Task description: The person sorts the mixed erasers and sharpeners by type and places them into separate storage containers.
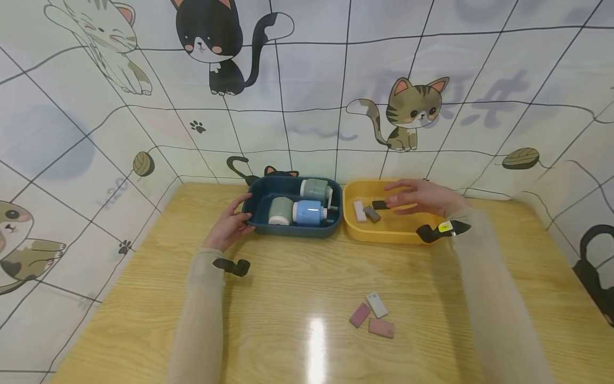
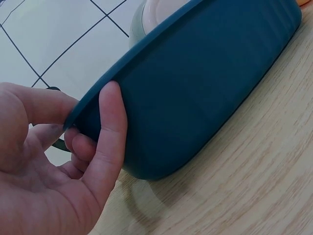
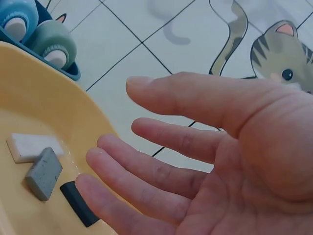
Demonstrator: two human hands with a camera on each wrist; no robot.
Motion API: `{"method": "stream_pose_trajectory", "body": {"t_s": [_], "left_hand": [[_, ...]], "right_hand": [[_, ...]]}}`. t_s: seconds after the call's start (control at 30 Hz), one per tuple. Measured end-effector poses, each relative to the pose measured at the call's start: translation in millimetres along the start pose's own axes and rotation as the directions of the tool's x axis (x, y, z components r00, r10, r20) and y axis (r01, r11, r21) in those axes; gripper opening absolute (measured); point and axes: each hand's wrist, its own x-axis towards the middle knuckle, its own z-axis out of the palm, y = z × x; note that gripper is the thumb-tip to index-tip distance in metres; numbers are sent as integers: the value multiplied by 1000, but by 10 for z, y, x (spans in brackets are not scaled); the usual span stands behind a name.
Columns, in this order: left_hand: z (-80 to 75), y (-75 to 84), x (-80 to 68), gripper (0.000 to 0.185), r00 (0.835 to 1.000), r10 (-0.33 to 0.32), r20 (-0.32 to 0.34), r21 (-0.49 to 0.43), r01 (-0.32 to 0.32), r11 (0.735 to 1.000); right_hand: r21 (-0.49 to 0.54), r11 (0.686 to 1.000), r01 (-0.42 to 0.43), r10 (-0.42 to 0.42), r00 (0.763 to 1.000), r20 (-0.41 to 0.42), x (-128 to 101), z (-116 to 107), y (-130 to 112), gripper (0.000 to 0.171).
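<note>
Hands: left [image 1: 230, 226] grips dark-blue tray [image 1: 259, 224]; right [image 1: 422, 197] hovers over yellow tray [image 1: 388, 234].

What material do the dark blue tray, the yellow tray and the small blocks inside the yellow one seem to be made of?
The dark blue tray looks like moulded plastic with a matte, smooth wall and rounded corners. The yellow tray seems to be the same kind of plastic, slightly glossier. The white block, grey block and black block look like rubber erasers, dull and faintly speckled, though that is uncertain.
</note>
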Motion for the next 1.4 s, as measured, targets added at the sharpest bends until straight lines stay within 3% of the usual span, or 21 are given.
{"method": "stream_pose_trajectory", "body": {"t_s": [0.3,0.53,0.87,1.2,1.4], "left_hand": [[2,2,-2,57,1000,-3,-5,-8,3,1000],[-5,-4,-12,58,1000,7,24,-34,-7,999],[37,128,-108,60,999,-11,43,-25,12,1000],[75,150,-119,61,999,-8,49,-21,9,1000],[44,117,-101,60,999,2,43,-43,0,999]], "right_hand": [[-43,998,52,-52,999,1,-95,101,2,56],[-135,986,101,-104,995,-12,-153,205,-37,53],[-299,939,169,-157,985,66,-265,401,-132,44],[-359,903,234,-180,967,178,-418,560,-60,40],[-343,899,273,-191,948,255,-498,640,8,40]]}}
